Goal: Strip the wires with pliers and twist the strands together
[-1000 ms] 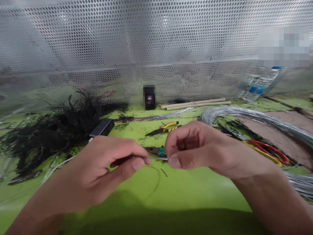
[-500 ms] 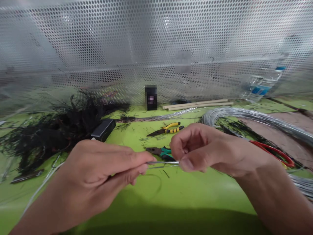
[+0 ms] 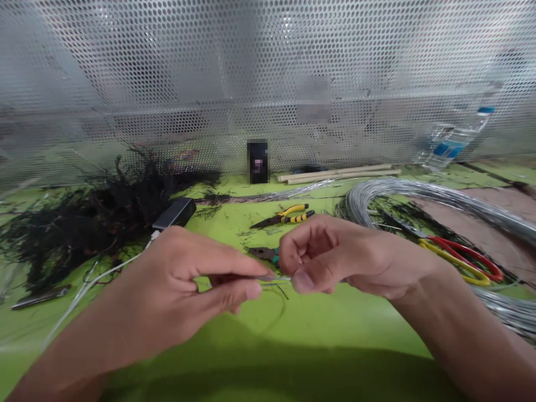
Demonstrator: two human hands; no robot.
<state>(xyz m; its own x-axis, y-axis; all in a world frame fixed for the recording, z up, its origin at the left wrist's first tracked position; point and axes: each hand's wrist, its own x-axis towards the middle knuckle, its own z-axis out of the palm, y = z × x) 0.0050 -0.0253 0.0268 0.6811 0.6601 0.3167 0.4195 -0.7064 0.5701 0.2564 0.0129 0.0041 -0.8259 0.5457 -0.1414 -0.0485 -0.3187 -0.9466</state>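
Note:
Between my two hands runs a short length of thin silvery wire [image 3: 281, 279], lying nearly level above the green table. My left hand [image 3: 209, 279] pinches its left part between thumb and fingers. The thumb and curled fingers of my right hand [image 3: 326, 259] close on the other end, whose tip they cover. Just behind the right fingers lie green-handled pliers [image 3: 263, 253], their grips mostly hidden. Beyond them rest long-nose pliers with yellow and black handles [image 3: 285, 216].
Black fibre strands [image 3: 113, 206] heap at left, beside a dark power bank [image 3: 176, 213] with a white cable [image 3: 96, 277]. A wire coil [image 3: 364, 201], red-and-yellow-handled scissors [image 3: 464, 259] and a water bottle [image 3: 450, 145] sit at right. Sticks [image 3: 339, 173] lie before a perforated metal panel [image 3: 226, 61].
My hands have come closer together, the right moving left and the left fingers sliding right, so less wire shows between them. The scissors' yellow handle has come into view.

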